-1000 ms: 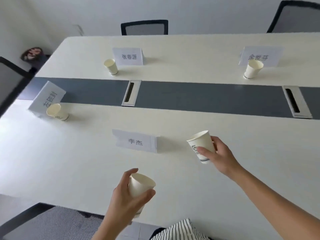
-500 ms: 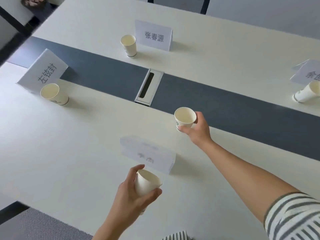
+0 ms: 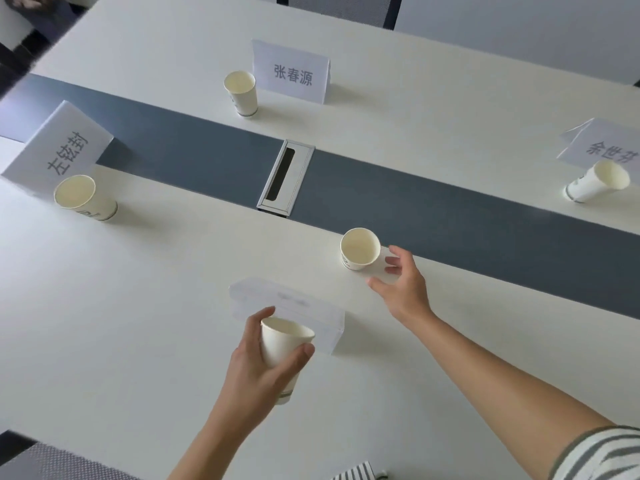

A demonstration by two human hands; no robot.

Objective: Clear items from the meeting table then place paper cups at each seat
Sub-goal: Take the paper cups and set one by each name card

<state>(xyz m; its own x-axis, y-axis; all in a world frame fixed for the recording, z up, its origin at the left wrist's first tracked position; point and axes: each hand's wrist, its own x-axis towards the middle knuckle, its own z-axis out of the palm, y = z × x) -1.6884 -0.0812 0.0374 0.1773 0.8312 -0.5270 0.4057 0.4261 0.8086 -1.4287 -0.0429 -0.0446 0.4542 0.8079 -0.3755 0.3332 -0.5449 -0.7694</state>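
Observation:
My left hand (image 3: 258,368) grips a white paper cup (image 3: 281,355) above the near side of the white meeting table (image 3: 121,323). My right hand (image 3: 403,289) hovers with fingers spread just right of another paper cup (image 3: 360,248), which stands upright on the table beside the grey centre strip. A folded name card (image 3: 287,315) stands between the two hands. Three more cups stand by name cards: one at the left (image 3: 83,198), one at the far side (image 3: 241,93), one at the right (image 3: 596,184).
A grey strip (image 3: 450,209) with a metal cable hatch (image 3: 285,177) runs across the table's middle. Name cards stand at the left (image 3: 57,150), far side (image 3: 291,72) and right (image 3: 602,145). A chair back (image 3: 339,5) shows beyond the far edge.
My right hand set its cup down beside the grey strip and let go, its fingers now apart. My view has tilted down and closer to the table. The left hand still holds its cup.

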